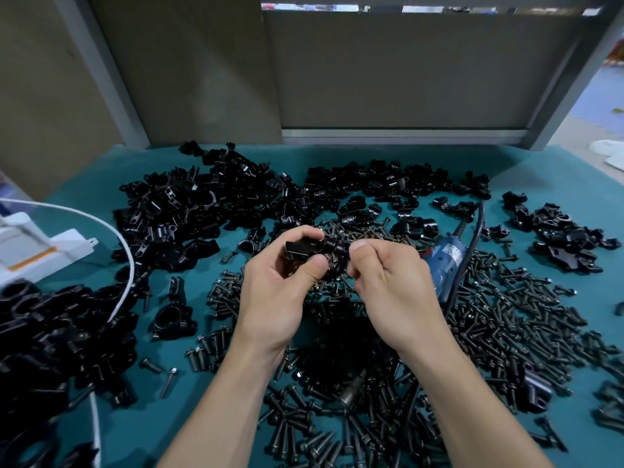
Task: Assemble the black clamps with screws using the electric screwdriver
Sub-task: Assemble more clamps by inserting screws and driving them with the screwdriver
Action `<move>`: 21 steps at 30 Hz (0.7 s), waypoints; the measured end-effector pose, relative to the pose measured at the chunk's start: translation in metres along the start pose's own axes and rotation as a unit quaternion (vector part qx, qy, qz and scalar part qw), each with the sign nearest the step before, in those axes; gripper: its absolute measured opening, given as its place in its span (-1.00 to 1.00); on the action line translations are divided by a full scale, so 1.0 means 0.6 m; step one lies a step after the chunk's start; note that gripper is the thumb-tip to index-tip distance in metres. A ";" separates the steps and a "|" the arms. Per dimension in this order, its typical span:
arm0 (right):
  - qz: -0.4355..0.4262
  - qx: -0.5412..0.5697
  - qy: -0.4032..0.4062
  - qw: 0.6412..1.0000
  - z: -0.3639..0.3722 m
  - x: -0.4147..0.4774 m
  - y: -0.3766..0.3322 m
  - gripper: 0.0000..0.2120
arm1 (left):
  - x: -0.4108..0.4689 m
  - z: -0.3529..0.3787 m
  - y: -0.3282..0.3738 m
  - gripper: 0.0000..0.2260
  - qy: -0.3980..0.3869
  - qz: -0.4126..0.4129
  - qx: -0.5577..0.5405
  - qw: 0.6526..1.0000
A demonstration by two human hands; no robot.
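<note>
Hands meet on a black clamp (299, 249): my left hand (280, 285) curls round its body, my right hand (388, 275) pinches its other side, probably fitting a screw. Next I need the screwdriver (445, 261), just right of the clamp.

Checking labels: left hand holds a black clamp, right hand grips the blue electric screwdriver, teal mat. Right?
No. The head view shows the right hand pinching the same black clamp as the left hand; the blue electric screwdriver lies on the teal mat beside it.
</note>
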State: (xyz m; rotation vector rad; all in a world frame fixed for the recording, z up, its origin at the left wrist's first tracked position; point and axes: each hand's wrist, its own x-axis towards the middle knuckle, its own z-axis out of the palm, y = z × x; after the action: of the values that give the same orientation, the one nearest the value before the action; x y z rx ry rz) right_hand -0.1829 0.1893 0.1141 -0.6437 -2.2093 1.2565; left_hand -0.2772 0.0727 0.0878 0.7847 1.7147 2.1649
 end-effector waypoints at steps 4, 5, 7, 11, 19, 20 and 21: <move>0.023 0.027 -0.017 0.999 -0.005 0.000 -0.003 -0.55 | 0.002 -0.003 0.001 -0.79 -0.006 -0.006 -0.008 1.000; 0.012 0.012 -0.008 1.000 -0.006 -0.001 -0.005 -0.54 | 0.003 -0.003 0.001 -0.80 -0.010 -0.011 -0.011 1.000; -0.027 -0.030 0.022 0.999 -0.006 -0.004 -0.008 -0.54 | 0.004 -0.005 0.002 -0.80 -0.017 -0.023 -0.028 0.999; -0.057 -0.110 0.032 0.992 -0.007 -0.004 -0.007 -0.56 | 0.003 -0.005 0.002 -0.82 -0.011 -0.034 -0.029 0.999; -0.054 -0.056 0.034 0.996 -0.014 -0.001 -0.002 -0.81 | -0.002 0.008 -0.010 -0.81 0.055 -0.028 0.010 0.998; -0.054 -0.051 0.025 0.997 -0.015 -0.001 -0.003 -0.83 | -0.002 0.008 -0.011 -0.81 0.060 -0.028 0.010 0.998; -0.055 -0.050 0.022 0.997 -0.016 -0.002 -0.004 -0.84 | -0.003 0.008 -0.011 -0.81 0.060 -0.030 0.008 0.998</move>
State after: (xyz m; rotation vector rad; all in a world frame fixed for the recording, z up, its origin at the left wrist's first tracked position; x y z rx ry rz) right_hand -0.1763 0.1937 0.1201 -0.5723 -2.2502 1.0740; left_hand -0.2740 0.0774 0.0816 0.6113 1.7903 2.2012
